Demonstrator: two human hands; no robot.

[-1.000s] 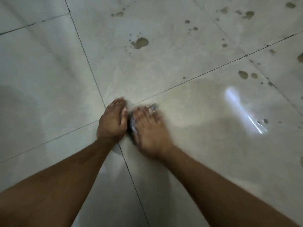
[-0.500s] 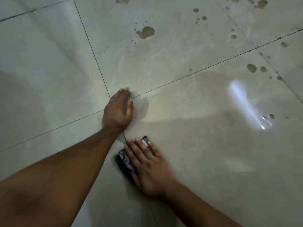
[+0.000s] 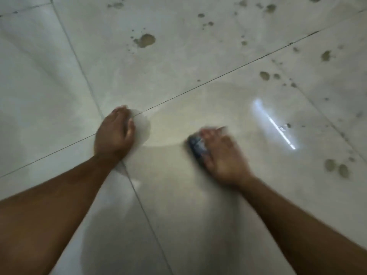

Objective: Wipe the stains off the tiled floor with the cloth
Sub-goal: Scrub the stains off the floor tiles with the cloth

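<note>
Right hand [image 3: 224, 155], blurred, presses the cloth [image 3: 196, 145] at centre, fingers together; left hand [image 3: 114, 135] flat, fingers closed, on the floor [image 3: 59, 86]

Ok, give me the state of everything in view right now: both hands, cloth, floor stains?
Left hand: flat on the pale tiled floor, bracing, empty.
Right hand: motion-blurred, pressing the cloth down.
Dark bunched cloth: on the floor, under the right fingers.
Large brown stain: not yet wiped.
Brown stain pair: not yet wiped.
</note>
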